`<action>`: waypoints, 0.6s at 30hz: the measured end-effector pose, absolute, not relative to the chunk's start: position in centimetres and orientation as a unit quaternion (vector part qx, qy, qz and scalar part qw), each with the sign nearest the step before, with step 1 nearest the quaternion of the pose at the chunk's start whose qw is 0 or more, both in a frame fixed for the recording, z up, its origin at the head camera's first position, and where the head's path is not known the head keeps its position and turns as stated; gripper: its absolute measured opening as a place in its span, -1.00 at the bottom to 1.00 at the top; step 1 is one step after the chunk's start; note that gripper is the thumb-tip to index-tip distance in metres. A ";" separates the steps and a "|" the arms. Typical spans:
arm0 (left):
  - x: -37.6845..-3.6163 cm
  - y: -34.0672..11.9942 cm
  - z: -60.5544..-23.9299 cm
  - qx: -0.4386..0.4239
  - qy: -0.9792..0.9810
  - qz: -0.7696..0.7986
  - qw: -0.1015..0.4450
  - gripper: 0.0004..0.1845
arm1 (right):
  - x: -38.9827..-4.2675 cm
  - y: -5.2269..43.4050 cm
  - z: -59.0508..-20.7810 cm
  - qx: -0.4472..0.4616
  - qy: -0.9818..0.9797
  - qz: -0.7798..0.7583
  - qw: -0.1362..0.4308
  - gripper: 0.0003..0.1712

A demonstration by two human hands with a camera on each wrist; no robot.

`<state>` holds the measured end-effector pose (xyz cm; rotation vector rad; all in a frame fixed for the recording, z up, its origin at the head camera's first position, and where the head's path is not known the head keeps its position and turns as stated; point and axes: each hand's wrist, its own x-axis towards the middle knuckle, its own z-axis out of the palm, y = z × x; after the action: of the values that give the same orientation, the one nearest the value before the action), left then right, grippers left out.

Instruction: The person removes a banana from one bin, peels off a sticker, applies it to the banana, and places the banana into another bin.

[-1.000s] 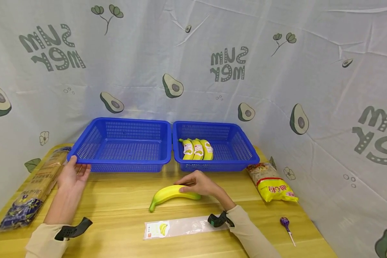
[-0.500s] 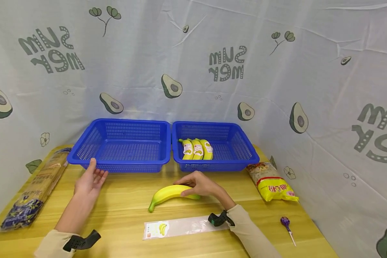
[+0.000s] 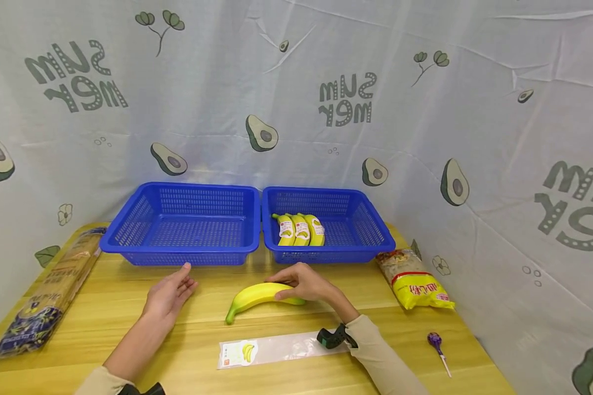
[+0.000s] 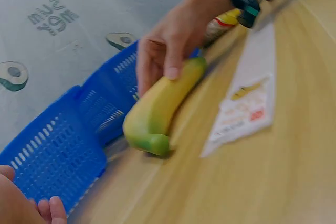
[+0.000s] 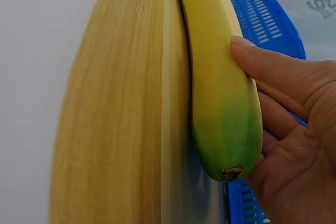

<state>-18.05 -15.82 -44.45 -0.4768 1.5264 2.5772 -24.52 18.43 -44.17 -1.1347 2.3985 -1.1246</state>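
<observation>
Your right hand point(image 3: 303, 282) curls over the thick end of the loose banana point(image 3: 259, 297), which lies on the tabletop point(image 3: 197, 340) at the centre of the head view, its green stem tip pointing toward the lower left. The right-wrist view shows the thumb along one flank and the fingers point(image 5: 294, 129) cupped behind the other, so the hold is a light wrap at one end, not round the middle. Lift it from there and the long free end may swing down, or the fruit may roll out of your fingers and bruise on the wood.

Your left hand point(image 3: 170, 293) hovers just left of the banana with fingers relaxed and spread, holding nothing. It sits near the stem tip, so a hasty reach could knock the banana and spin it under your right hand.

The clear bag point(image 3: 277, 349) with the printed label lies flat just below the banana, toward the lower centre of the frame. It looks thin and slippery. Your right sleeve is close to its right end, though I cannot tell whether they touch; dragging the arm back could sweep the bag off its place.

Behind, two blue baskets stand side by side: the left basket point(image 3: 180, 226) and the right basket point(image 3: 326, 226) holding three bagged bananas point(image 3: 300, 230). A high, fast lift toward them could clip a front rim.
</observation>
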 end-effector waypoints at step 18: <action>-17.3 -13.4 -46.2 -0.058 0.662 0.746 0.055 -0.64 | -24.1 18.1 -44.0 -0.374 0.836 -0.385 0.116 -0.58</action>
<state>-17.30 -13.36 -46.24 -0.1766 2.0087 2.2635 -24.14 18.11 -44.03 -1.0937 2.4478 -1.1271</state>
